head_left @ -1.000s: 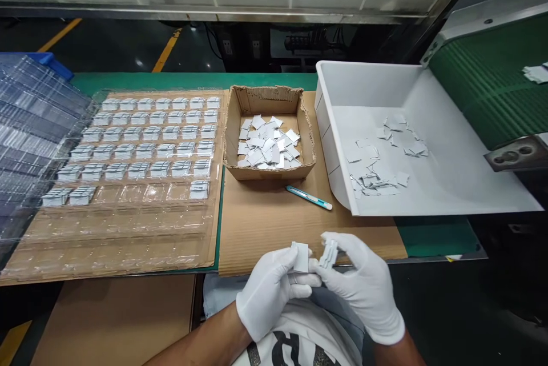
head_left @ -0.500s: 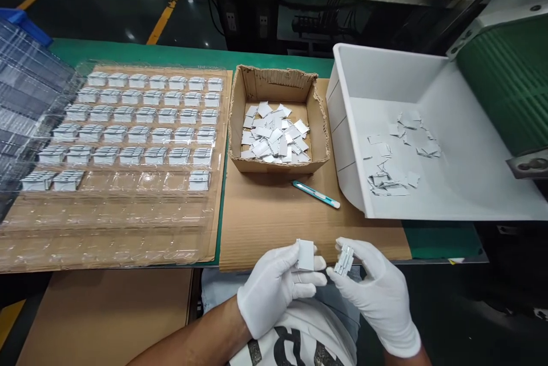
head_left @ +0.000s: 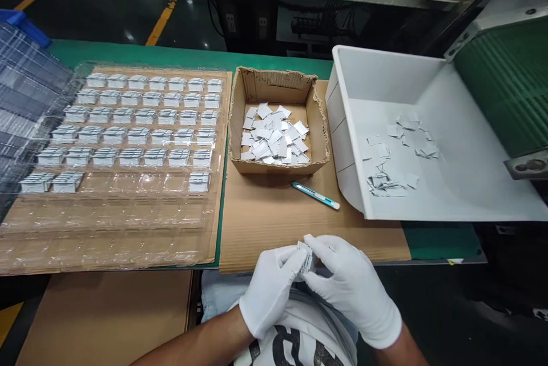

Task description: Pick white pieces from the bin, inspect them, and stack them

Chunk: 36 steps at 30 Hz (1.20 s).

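Both my hands wear white gloves and meet at the near edge of the bench. My left hand point(head_left: 269, 289) and my right hand point(head_left: 349, 286) together pinch a small stack of white plastic parts point(head_left: 305, 257), fingertips touching around it. A clear blister tray point(head_left: 128, 194) on the left holds rows of the same white parts, with its near rows bare. A cardboard box point(head_left: 278, 89) at centre contains several loose white parts.
A white plastic bin point(head_left: 449, 183) with several loose parts sits at right, under a green conveyor point(head_left: 505, 80). A teal-handled knife point(head_left: 315, 194) lies on the cardboard sheet point(head_left: 265, 217). Stacked clear trays point(head_left: 21, 103) stand at far left.
My hands were apart, each holding its own parts; they have come together and the parts are now joined in one stack between both hands.
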Tool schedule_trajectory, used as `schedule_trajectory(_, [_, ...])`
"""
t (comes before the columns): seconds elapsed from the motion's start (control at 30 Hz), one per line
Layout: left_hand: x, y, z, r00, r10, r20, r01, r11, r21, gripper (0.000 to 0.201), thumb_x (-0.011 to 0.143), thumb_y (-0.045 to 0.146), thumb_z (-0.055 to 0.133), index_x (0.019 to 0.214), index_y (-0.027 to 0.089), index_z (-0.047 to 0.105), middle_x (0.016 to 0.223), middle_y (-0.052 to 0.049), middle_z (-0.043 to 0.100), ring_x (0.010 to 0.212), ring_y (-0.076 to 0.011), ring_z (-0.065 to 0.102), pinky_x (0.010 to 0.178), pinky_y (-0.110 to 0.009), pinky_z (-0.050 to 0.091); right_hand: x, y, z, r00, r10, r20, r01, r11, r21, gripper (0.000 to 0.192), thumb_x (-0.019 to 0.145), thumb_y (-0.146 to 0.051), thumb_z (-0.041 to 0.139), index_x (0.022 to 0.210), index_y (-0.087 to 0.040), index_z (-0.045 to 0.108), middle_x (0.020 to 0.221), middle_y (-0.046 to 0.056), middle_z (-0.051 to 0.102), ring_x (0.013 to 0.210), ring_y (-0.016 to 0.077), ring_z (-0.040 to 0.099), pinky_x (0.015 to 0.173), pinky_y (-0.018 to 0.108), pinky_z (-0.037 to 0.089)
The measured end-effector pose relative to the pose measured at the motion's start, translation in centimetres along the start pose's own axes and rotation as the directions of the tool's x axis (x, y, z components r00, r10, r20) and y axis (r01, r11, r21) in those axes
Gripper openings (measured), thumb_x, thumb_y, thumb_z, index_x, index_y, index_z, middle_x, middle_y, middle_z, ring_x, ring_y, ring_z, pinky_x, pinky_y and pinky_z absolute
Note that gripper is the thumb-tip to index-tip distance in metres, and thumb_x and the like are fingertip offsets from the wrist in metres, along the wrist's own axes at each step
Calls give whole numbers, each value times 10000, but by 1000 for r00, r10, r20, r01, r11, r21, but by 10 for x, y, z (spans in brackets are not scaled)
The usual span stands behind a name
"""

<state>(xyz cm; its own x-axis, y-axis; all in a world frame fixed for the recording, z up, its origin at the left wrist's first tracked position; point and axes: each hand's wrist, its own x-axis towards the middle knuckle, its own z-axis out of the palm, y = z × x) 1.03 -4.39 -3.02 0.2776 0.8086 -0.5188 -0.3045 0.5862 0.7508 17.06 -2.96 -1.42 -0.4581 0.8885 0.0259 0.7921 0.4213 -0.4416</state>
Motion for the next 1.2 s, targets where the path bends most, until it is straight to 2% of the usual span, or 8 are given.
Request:
schedule_trajectory(0.13, [1, -1, -4, 998, -24, 53, 25, 1000, -12, 449, 815, 527, 621, 602, 133, 609, 647, -5, 526, 683, -160, 459, 673, -284, 413, 0, -1, 1, 999, 16, -52, -11, 995, 96, 346, 743, -228, 664, 1084, -176, 695, 839, 59, 734, 723, 201, 685, 640, 300, 547])
schedule_trajectory(0.3, [2, -7, -2, 974, -190, 124, 217, 941, -262, 449, 760, 554, 687, 794, 107, 713, 755, -80, 653, 700, -192, 582, 685, -327, 479, -8, 2, 3, 988, 77, -137, -44, 972, 229, 324, 773, -227, 649, 1095, -204, 677, 883, 43, 741, 755, 175, 696, 681, 276, 555])
schedule_trajectory(0.43, [0, -5, 5, 964, -238, 121, 266, 886, -379, 447, 724, 501, 752, 876, 82, 727, 822, -129, 697, 676, -171, 617, 637, -280, 480, -15, 5, 6, 972, 97, -214, -32, 957, 287, 350, 782, -287, 704, 1120, -220, 640, 945, 50, 735, 761, 177, 707, 686, 274, 572])
schedule_trajectory(0.63, [-1, -1, 8, 941, -334, 45, 308, 799, -516, 359, 746, 441, 767, 883, 116, 697, 910, -121, 712, 683, -149, 671, 546, -193, 448, -22, 15, 8, 890, 248, -383, -174, 960, 218, 322, 797, -361, 705, 1070, -205, 637, 913, 70, 706, 735, 205, 706, 656, 305, 593])
schedule_trajectory(0.83, [-2, -3, 9, 940, -337, 55, 313, 785, -536, 367, 772, 435, 743, 928, 104, 723, 987, -149, 713, 703, -153, 690, 546, -182, 476, -19, 16, 8, 887, 237, -395, -179, 968, 177, 276, 793, -346, 710, 1024, -205, 658, 866, 54, 715, 660, 189, 698, 601, 287, 593])
schedule_trajectory(1.07, [-1, -4, 8, 935, -351, 45, 319, 782, -535, 403, 723, 468, 770, 905, 110, 728, 986, -149, 712, 705, -162, 686, 547, -182, 466, -17, 14, 6, 894, 206, -399, -160, 976, 147, 274, 805, -340, 703, 1026, -189, 647, 863, 64, 704, 692, 194, 693, 637, 296, 586])
schedule_trajectory(1.13, [0, -4, 7, 939, -341, 41, 315, 809, -496, 435, 725, 494, 756, 936, 115, 718, 991, -147, 706, 739, -179, 682, 570, -197, 468, -16, 15, 4, 908, 186, -376, -136, 978, 155, 280, 807, -332, 694, 1044, -191, 642, 885, 67, 707, 724, 196, 695, 663, 300, 583])
schedule_trajectory(1.2, [0, -2, 6, 958, -283, 40, 276, 879, -388, 448, 757, 521, 713, 959, 120, 710, 955, -128, 699, 763, -189, 664, 620, -226, 480, -14, 16, 2, 942, 110, -318, -66, 987, 146, 310, 810, -327, 683, 1085, -190, 634, 936, 80, 717, 791, 206, 701, 709, 310, 577])
